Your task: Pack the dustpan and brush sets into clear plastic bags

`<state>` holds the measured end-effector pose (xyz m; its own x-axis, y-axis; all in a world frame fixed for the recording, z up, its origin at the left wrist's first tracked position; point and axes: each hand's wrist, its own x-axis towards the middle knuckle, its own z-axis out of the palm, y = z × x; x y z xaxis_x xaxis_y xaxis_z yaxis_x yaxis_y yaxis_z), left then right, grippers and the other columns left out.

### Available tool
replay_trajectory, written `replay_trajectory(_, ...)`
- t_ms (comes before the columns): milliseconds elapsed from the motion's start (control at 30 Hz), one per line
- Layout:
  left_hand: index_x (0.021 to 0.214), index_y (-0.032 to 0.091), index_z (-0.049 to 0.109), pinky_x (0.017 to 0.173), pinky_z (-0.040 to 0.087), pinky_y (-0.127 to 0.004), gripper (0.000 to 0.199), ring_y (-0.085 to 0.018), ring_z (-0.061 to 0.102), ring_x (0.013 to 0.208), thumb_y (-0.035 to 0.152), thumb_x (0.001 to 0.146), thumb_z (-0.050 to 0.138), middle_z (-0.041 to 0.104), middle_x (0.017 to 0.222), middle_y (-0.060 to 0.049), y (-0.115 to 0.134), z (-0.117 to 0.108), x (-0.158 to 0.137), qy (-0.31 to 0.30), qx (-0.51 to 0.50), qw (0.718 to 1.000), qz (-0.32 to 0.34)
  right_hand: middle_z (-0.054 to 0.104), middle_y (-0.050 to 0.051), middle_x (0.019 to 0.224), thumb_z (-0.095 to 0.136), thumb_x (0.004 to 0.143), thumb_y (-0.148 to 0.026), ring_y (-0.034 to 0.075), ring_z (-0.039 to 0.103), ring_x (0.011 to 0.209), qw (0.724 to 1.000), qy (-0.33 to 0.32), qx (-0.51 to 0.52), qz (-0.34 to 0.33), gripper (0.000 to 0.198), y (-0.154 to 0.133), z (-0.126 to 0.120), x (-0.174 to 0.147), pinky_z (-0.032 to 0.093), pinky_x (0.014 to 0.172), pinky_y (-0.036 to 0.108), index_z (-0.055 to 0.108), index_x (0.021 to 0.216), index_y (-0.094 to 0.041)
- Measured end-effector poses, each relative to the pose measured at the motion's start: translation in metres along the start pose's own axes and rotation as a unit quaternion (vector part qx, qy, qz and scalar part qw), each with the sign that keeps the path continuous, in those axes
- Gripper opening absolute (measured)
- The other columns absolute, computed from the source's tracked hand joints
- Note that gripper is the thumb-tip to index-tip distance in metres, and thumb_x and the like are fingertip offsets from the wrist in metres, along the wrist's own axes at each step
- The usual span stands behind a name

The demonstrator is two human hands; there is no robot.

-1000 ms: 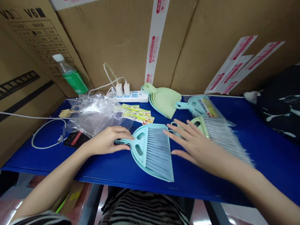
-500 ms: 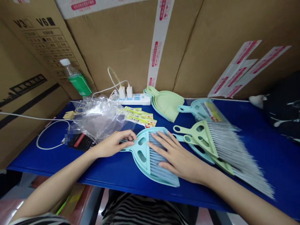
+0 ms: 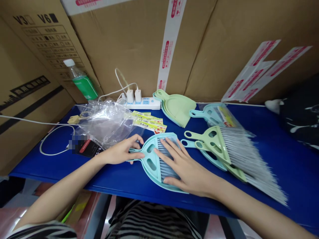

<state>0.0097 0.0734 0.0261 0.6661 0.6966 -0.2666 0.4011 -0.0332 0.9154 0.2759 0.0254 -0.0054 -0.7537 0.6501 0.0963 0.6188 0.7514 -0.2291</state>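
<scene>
In the head view, a blue brush (image 3: 155, 157) lies in a blue dustpan (image 3: 167, 187) near the middle of the front edge of the bench (image 3: 119, 189). This one brush and pan look put together. By the look of it, the rest is unpaired: loose brushes (image 3: 219, 149), green and blue, lie overlapped toward the right end, while nested dustpans (image 3: 180, 108) lie apart at the back edge. A bagged set (image 3: 210, 114) beside them is in its clear wrap. Clear bags (image 3: 107, 122) and label cards (image 3: 151, 122) lie loose on the left half.

The blue dustpan lies between the two hands. The left hand (image 3: 127, 149) is at its handle, fingers loosely curled, thumb against the handle side; how firmly it holds, I cannot tell. The right hand (image 3: 185, 169) is open, fingers spread over the bristles, palm down, grasping nothing; its fingertips reach toward the brush's head.
</scene>
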Motion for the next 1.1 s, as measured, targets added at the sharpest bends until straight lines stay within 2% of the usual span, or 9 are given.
replay_trajectory(300, 0.079, 0.02, 0.038, 0.048, 0.045, -0.02, 0.038, -0.004, 0.045, 0.053, 0.043, 0.08, 0.068, 0.046, 0.069, 0.008, -0.0058, 0.0014, 0.0053, 0.001, -0.037, 0.999, 0.011, 0.008, 0.019, 0.162, 0.05, 0.094, -0.051, 0.039, 0.006, 0.147, 1.0, 0.011, -0.006, -0.004, 0.078, -0.0028, 0.0065, 0.0012, 0.024, 0.114, 0.06, 0.014, 0.157, -0.021)
replay_trajectory(433, 0.076, 0.02, 0.037, 0.047, 0.046, -0.02, 0.039, -0.004, 0.046, 0.052, 0.044, 0.08, 0.068, 0.045, 0.067, 0.008, -0.0054, 0.0015, 0.0068, -0.007, -0.043, 0.999, 0.01, 0.008, 0.021, 0.161, 0.049, 0.095, -0.05, 0.04, 0.005, 0.147, 1.0, 0.008, -0.005, -0.004, 0.077, -0.0035, 0.0068, 0.0011, 0.024, 0.113, 0.062, 0.015, 0.157, -0.019)
replay_trajectory(700, 0.075, 0.02, 0.036, 0.046, 0.046, -0.019, 0.041, -0.004, 0.046, 0.05, 0.045, 0.079, 0.068, 0.045, 0.067, 0.008, -0.005, 0.0018, 0.0066, -0.004, -0.042, 0.999, 0.013, 0.007, 0.018, 0.163, 0.049, 0.095, -0.05, 0.038, 0.005, 0.148, 1.0, 0.006, 0.001, 0.002, 0.078, -0.004, 0.0069, 0.0002, 0.023, 0.114, 0.06, 0.011, 0.157, -0.023)
replay_trajectory(900, 0.073, 0.02, 0.036, 0.045, 0.04, -0.018, 0.04, -0.004, 0.042, 0.052, 0.042, 0.078, 0.069, 0.039, 0.066, 0.009, -0.0047, 0.0015, 0.0057, 0.01, -0.01, 1.0, 0.016, 0.007, 0.016, 0.163, 0.053, 0.093, -0.049, 0.039, 0.006, 0.147, 1.0, 0.008, 0.002, 0.006, 0.085, -0.0049, 0.0089, -0.0003, 0.024, 0.114, 0.06, 0.003, 0.157, -0.024)
replay_trajectory(1000, 0.074, 0.02, 0.037, 0.047, 0.039, -0.018, 0.038, -0.005, 0.042, 0.054, 0.041, 0.078, 0.068, 0.039, 0.067, 0.008, -0.0054, 0.001, 0.0057, 0.009, 0.004, 1.0, 0.013, 0.01, 0.019, 0.163, 0.051, 0.093, -0.051, 0.039, 0.006, 0.148, 1.0, 0.005, -0.002, 0.005, 0.083, -0.0058, 0.0108, -0.0019, 0.027, 0.112, 0.06, 0.006, 0.157, -0.022)
replay_trajectory(1100, 0.075, 0.02, 0.039, 0.05, 0.039, -0.02, 0.034, -0.006, 0.044, 0.056, 0.041, 0.08, 0.065, 0.042, 0.069, 0.007, -0.0057, -0.0005, 0.0048, -0.001, 0.016, 1.0, 0.015, 0.022, 0.019, 0.16, 0.049, 0.094, -0.053, 0.038, 0.012, 0.147, 1.0, 0.018, -0.016, -0.001, 0.076, -0.0041, 0.004, -0.0028, 0.032, 0.11, 0.059, 0.019, 0.156, -0.021)
